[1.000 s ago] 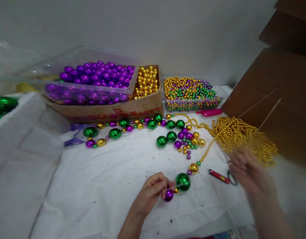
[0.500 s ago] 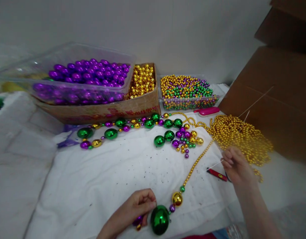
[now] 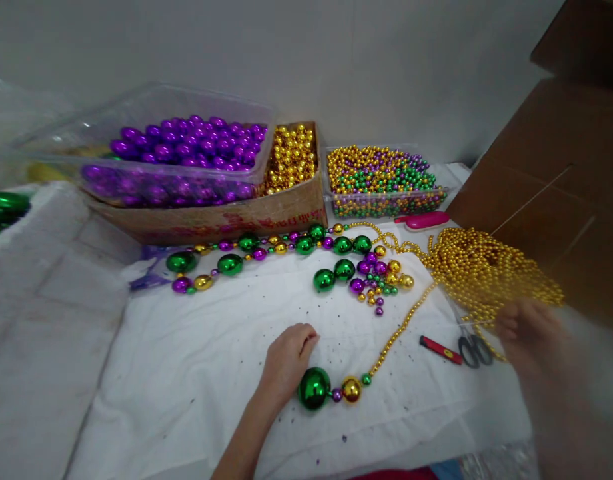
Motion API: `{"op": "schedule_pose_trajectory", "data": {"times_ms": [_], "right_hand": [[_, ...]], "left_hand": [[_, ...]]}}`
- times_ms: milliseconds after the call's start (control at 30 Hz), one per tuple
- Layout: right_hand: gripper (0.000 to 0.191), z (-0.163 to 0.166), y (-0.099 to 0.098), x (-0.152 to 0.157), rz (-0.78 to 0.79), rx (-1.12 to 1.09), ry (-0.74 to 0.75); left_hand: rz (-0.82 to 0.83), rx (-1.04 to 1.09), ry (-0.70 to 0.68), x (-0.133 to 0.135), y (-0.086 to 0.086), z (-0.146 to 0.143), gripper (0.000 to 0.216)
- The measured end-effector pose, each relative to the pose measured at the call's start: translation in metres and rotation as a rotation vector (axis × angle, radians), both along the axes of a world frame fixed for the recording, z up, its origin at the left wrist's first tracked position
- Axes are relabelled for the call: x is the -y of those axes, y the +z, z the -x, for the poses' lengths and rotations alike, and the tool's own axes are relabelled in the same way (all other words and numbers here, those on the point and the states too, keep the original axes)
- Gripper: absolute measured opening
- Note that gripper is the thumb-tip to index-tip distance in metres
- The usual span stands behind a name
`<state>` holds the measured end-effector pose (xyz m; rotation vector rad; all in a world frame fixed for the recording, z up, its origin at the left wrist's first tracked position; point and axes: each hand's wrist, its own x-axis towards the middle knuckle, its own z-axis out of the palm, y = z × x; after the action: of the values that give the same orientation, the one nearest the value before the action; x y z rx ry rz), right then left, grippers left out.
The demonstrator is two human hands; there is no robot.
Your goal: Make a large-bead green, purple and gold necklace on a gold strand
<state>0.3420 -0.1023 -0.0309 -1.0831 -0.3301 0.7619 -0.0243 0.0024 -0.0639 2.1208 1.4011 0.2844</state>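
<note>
My left hand [image 3: 285, 360] rests closed on the white cloth [image 3: 196, 373], its fingers curled at the end of a bead string. Right beside it lie a large green bead [image 3: 314, 388], a small purple bead and a gold bead [image 3: 351, 388] on that string. From there a line of small gold beads [image 3: 399, 330] runs up to a big heap of gold bead strands [image 3: 486, 270]. My right hand [image 3: 534, 333] is blurred at the right, near the heap and the scissors [image 3: 474, 349]; its fingers cannot be made out.
A red lighter [image 3: 440, 350] lies by the scissors. A finished strand of green, purple and gold beads [image 3: 266, 250] and loose beads [image 3: 376, 277] lie further back. Behind stand a clear bin of purple balls [image 3: 181, 153], a cardboard box with gold balls [image 3: 291, 157], a mixed bead tray [image 3: 381, 177], a pink tool [image 3: 424, 220]. Cardboard boxes [image 3: 561, 173] stand at right.
My left hand lowered the green bead and string end onto the cloth. My right hand swung out to the right, past the scissors, and is blurred.
</note>
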Motion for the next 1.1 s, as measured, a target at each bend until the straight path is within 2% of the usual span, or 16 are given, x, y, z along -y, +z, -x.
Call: {"op": "schedule_pose_trajectory", "data": {"times_ms": [67, 200, 333, 400, 500, 567, 667, 833, 967, 1033, 1100], "right_hand": [[0.022, 0.005, -0.002, 0.003, 0.075, 0.051, 0.07], [0.019, 0.036, -0.01, -0.002, 0.273, 0.107, 0.327], [0.022, 0.064, -0.021, -0.01, 0.339, 0.062, 0.431], [0.027, 0.072, -0.024, -0.012, 0.333, 0.026, 0.456], [0.031, 0.08, -0.026, -0.012, 0.322, -0.018, 0.458], [0.03, 0.083, -0.026, -0.01, 0.318, -0.043, 0.46], [0.031, 0.086, -0.026, -0.009, 0.316, -0.069, 0.459], [0.03, 0.087, -0.029, -0.009, 0.314, -0.065, 0.475], [0.03, 0.089, -0.027, -0.012, 0.32, -0.046, 0.506], [0.03, 0.089, -0.025, -0.01, 0.317, -0.039, 0.519], [0.03, 0.09, -0.023, -0.007, 0.335, -0.009, 0.552]], "left_hand": [[0.025, -0.01, -0.063, 0.002, 0.004, -0.001, 0.013], [0.041, 0.122, -0.174, -0.004, 0.018, -0.023, 0.024], [-0.144, 0.13, -0.234, -0.024, 0.025, -0.074, 0.023], [-0.302, 0.034, -0.252, -0.035, 0.024, -0.103, 0.025], [-0.475, -0.094, -0.37, -0.044, 0.017, -0.139, 0.024], [-0.535, -0.138, -0.439, -0.045, 0.011, -0.156, 0.023], [-0.563, -0.14, -0.452, -0.044, 0.002, -0.17, 0.024], [-0.52, -0.094, -0.428, -0.044, -0.006, -0.174, 0.028], [-0.463, -0.025, -0.415, -0.045, -0.003, -0.168, 0.026], [-0.332, 0.141, -0.356, -0.045, 0.002, -0.159, 0.022], [-0.01, 0.49, -0.184, -0.045, 0.007, -0.144, 0.02]]}}
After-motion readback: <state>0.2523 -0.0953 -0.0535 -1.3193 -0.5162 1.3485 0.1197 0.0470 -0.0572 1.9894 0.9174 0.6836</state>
